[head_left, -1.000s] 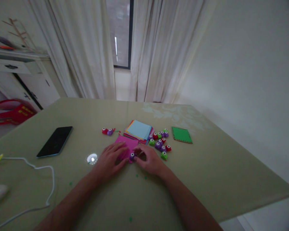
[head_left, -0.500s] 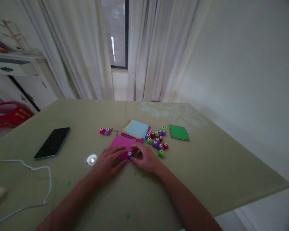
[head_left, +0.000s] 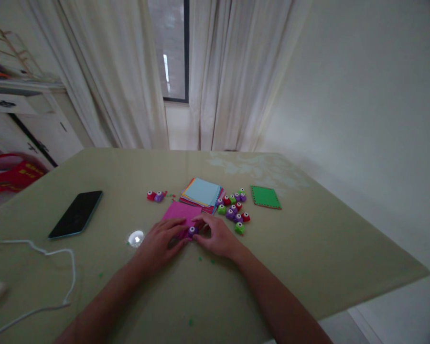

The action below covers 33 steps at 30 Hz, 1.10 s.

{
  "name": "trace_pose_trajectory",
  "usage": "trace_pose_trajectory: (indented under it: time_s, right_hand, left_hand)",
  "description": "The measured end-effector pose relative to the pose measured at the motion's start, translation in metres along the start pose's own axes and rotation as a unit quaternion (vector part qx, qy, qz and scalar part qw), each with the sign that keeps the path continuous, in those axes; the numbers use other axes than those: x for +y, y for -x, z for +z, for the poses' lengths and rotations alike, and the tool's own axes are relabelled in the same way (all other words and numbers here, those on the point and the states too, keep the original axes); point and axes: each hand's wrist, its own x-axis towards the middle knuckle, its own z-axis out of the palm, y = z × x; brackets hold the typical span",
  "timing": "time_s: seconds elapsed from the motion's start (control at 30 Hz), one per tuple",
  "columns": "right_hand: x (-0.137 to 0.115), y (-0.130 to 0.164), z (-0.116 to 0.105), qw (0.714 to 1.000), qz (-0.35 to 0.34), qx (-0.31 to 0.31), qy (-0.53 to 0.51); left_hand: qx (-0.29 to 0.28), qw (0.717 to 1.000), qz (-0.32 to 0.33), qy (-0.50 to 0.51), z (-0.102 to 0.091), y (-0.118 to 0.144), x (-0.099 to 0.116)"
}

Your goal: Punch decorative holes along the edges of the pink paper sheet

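Pinched between the thumb and fingers of my right hand (head_left: pixel 217 235) is a small purple one-eyed figure (head_left: pixel 192 231), low on the magenta paper sheet (head_left: pixel 181 210). My left hand (head_left: pixel 163 240) lies across the sheet's left side, fingers stretched out, its thumb close to the figure. Both hands cover parts of the sheet. Beyond them lies a stack of coloured paper squares (head_left: pixel 203 192), light blue on top. Several purple, red and green one-eyed figures (head_left: pixel 231 213) cluster just past my right hand.
A red and a purple figure (head_left: pixel 159 196) sit left of the stack, beside small coloured bits. A green square (head_left: pixel 266 197) lies to the right. Left are a shiny clear round thing (head_left: pixel 135 238), a black-screened tablet (head_left: pixel 77 214) and a white cable (head_left: pixel 73 267). Green scraps dot the table (head_left: pixel 308 258).
The whole view has shifted slightly. Both hands and the purple figure keep nearly the same places on the magenta sheet.
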Motion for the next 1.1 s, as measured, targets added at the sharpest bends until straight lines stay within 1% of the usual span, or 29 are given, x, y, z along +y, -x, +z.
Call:
trace_pose_trajectory:
  time_s: [0.27,0.33,0.47,0.57,0.63,0.8,0.9,1.1]
  right_hand:
    - [0.001,-0.001,0.0,1.0,-0.012,0.006,-0.001]
    - [0.002,-0.001,-0.001,1.0,-0.004,0.012,-0.015]
    - [0.004,-0.002,-0.003,0.999,0.016,0.03,-0.04]
    - [0.006,-0.003,-0.003,0.998,0.018,0.038,-0.049]
    - [0.007,-0.003,-0.002,0.998,0.013,0.042,-0.054]
    - [0.009,-0.002,0.001,0.998,0.01,0.043,-0.054]
    - [0.008,-0.001,0.002,0.998,0.012,0.048,-0.047]
    - [0.008,0.001,0.002,0.997,0.011,0.056,-0.047]
  left_hand:
    - [0.001,1.0,0.002,-0.005,0.0,-0.001,0.001]
    - [0.013,1.0,0.009,-0.009,-0.002,-0.001,0.002]
    - [0.055,0.997,0.055,-0.026,-0.008,-0.001,0.006]
    - [0.058,0.994,0.089,-0.038,-0.01,0.0,0.013]
    - [0.054,0.993,0.098,-0.044,-0.01,0.0,0.017]
    - [0.073,0.994,0.071,-0.049,-0.005,-0.001,0.016]
    - [0.081,0.994,0.052,-0.057,-0.007,-0.003,0.014]
    - [0.049,0.995,0.054,-0.07,-0.02,-0.003,0.025]
